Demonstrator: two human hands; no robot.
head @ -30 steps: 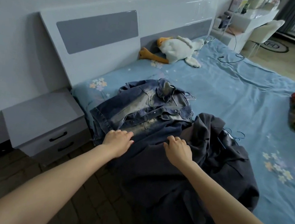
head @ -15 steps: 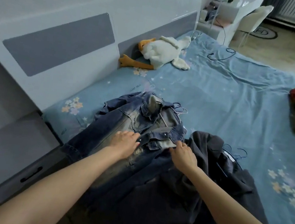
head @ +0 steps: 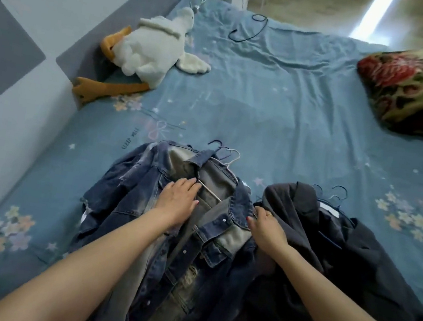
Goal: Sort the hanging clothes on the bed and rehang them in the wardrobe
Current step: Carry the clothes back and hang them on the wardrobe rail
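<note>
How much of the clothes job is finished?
Nothing looks finished yet: no wardrobe is in view. The denim jackets and dark clothes lie heaped on the bed, hangers in. In hand: the left hand rests on the denim, and the right hand grips its collar. Sorting and rehanging remain.

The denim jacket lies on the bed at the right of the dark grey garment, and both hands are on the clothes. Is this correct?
Not quite. In the head view the denim jacket lies to the left of the dark grey garment, not the right. The rest holds: the left hand and the right hand are both on the clothes.
</note>
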